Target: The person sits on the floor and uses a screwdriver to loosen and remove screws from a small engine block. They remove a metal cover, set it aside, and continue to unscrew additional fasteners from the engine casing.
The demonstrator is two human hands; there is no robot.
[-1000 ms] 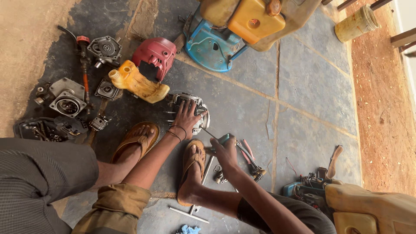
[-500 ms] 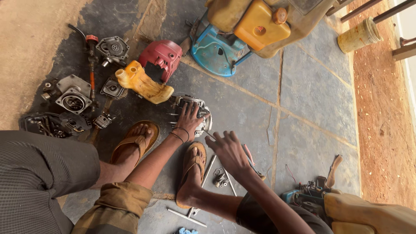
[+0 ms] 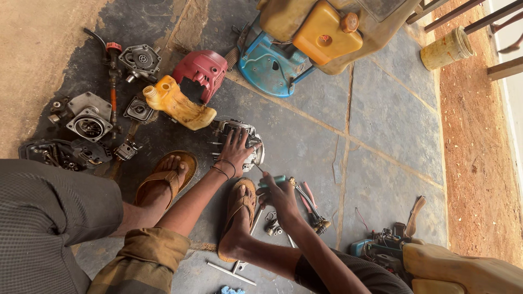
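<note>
Engine block (image 3: 246, 142) under splayed left hand (image 3: 235, 150); right hand (image 3: 279, 191) clamped on screwdriver (image 3: 271, 179), bare slab rightward.

No packages, signs or screens show; no label is clear enough to tell.

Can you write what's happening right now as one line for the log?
left hand: pressed flat on engine part | right hand: holds screwdriver, tip at engine part | nearby: yellow tank, red cover
</note>
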